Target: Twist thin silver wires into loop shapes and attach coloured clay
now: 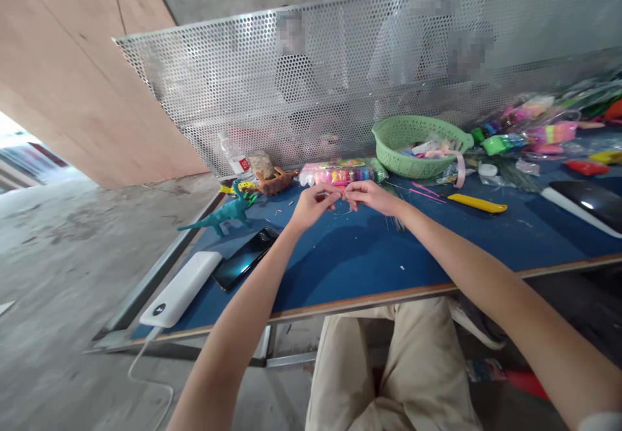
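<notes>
Nearest, a white power bank and a phone lie left of the hands on the blue table; the left hand and right hand meet fingertip to fingertip, pinching a small pink piece, seemingly shaping it, which calls for fine, steady pressure; it looks tiny and thin; beyond, a clay pack and green basket.
</notes>
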### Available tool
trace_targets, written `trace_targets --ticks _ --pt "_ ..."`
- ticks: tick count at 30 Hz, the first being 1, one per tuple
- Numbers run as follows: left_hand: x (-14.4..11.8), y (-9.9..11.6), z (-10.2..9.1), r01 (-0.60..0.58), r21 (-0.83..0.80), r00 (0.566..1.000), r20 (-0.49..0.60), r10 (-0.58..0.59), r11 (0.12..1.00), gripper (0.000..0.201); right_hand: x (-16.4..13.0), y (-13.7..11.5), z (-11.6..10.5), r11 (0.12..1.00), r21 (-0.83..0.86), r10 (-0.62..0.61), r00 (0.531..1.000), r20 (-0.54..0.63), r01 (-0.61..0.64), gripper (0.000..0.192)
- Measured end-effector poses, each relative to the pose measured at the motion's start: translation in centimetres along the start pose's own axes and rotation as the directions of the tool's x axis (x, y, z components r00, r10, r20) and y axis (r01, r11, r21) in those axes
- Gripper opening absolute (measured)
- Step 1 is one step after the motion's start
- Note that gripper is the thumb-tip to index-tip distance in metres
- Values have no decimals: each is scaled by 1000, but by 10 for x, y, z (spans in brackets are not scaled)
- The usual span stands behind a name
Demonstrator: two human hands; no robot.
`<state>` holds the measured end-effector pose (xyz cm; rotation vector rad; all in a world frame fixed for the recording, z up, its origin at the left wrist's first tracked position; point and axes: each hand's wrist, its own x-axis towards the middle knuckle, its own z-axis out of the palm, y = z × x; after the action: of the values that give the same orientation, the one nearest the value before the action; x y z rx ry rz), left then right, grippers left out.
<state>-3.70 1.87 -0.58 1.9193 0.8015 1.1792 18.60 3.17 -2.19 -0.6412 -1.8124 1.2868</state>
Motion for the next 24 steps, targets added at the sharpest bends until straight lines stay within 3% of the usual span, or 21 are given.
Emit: trace_targets --ticks 10,24 --pt "-2 -23 -5 79 88 981 169 -93 993 34 1 17 -17 959 -278 112 978 175 -60 27" --pt "-3 -26 -1 68 51 992 99 -73 996 36 0 14 -10 965 -261 40 993 112 -10 25"
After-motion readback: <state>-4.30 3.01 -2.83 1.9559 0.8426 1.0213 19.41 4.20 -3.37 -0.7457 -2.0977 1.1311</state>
